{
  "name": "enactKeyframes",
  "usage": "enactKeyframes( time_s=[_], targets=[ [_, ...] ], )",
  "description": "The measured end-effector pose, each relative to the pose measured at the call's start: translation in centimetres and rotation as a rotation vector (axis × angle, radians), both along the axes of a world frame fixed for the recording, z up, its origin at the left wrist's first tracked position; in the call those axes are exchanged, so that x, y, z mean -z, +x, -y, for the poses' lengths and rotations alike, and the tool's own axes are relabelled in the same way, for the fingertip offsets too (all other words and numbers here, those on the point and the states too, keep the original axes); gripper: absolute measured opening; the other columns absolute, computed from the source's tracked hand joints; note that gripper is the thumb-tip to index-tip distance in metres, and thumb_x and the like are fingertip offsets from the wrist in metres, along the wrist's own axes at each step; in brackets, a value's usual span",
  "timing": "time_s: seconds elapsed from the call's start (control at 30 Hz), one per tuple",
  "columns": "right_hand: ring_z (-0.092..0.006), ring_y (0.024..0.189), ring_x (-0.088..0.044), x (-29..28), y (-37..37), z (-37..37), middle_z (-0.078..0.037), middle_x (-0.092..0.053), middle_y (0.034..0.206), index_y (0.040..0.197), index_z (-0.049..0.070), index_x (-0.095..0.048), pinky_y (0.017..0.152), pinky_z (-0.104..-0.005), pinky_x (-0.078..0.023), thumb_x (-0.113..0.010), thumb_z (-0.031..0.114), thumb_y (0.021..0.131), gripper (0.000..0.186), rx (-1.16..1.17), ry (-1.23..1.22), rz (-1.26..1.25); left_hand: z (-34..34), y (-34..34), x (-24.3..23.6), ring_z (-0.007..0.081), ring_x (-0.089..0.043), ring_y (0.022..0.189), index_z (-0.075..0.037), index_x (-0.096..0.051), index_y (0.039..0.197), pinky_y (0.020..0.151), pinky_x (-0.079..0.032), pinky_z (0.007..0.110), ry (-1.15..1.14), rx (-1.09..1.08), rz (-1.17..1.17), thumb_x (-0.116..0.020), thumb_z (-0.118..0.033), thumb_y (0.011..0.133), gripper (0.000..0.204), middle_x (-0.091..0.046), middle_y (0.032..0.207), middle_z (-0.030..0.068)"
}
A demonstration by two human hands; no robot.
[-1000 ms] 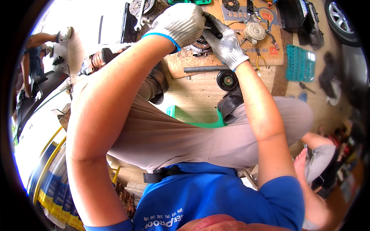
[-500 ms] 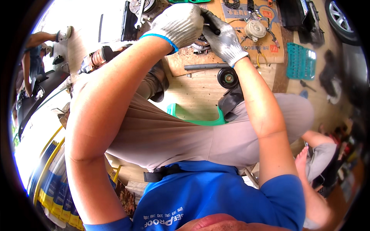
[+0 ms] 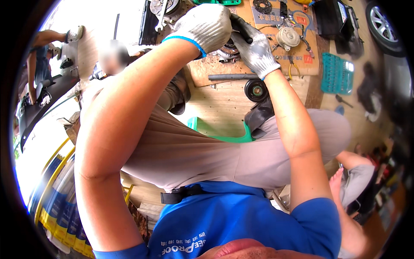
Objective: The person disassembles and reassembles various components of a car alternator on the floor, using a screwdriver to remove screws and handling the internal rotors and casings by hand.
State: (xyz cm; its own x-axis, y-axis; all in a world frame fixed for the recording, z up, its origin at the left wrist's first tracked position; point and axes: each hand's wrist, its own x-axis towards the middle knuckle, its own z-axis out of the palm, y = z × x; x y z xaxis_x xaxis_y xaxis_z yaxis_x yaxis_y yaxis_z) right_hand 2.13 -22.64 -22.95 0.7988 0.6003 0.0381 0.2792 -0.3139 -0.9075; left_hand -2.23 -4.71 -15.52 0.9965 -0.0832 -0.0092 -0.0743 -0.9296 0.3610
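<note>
At the right, a teal tool case [image 3: 337,73] is laid on the floor, and a black box [image 3: 330,19] and a spoked wheel [image 3: 383,26] are seen above it. A seated person's grey shorts [image 3: 361,177] are shown lower down. At the left, another person's arm [image 3: 31,75] is held near a black panel [image 3: 39,103]; below, blue-and-yellow packages [image 3: 60,218] are stacked by a yellow rail [image 3: 55,177].

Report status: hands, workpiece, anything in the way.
Left hand, right hand: gloved, close together, grip hidden. Round metal part partly covered by them. Dark rod on the near side.
</note>
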Motion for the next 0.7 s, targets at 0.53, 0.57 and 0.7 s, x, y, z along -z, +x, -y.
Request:
enactKeyframes(
  time_s=[0.53,0.57,0.7],
  targets=[
    [-0.0216,0.125,-0.064,0.1,0.4,-0.3,-0.016,-0.066,0.138,0.146,0.002,-0.055,0.108,-0.0337,-0.049,-0.075,0.022,0.096,0.058,-0.052,-0.151,-0.008,-0.1,0.8,-1.3,0.0360,-0.074,0.073,-0.002,-0.077,0.090,0.067,-0.060,0.046,0.064,0.069,-0.032,-0.059,-0.016,0.087,0.023,-0.074,0.081,0.0210],
    [-0.0216,0.125,-0.064,0.2,0.5,-0.2,-0.016,-0.066,0.139,0.147,0.003,-0.054,0.108,-0.0336,-0.049,-0.075,0.023,0.096,0.059,-0.034,-0.189,-0.035,-0.1,0.8,-1.4,0.0366,-0.074,0.074,-0.004,-0.077,0.089,0.067,-0.060,0.046,0.084,0.076,-0.019,-0.058,-0.015,0.088,0.022,-0.074,0.081,0.0211],
    [-0.0210,0.127,-0.062,0.6,0.5,0.0,-0.015,-0.063,0.143,0.150,0.004,-0.051,0.110,-0.0340,-0.048,-0.078,0.022,0.094,0.064,-0.050,-0.189,-0.052,0.3,0.7,-1.7,0.0346,-0.074,0.072,-0.008,-0.079,0.086,0.064,-0.059,0.045,0.327,0.052,-0.085,-0.058,-0.016,0.087,0.022,-0.074,0.079,0.0191]
  ],
)
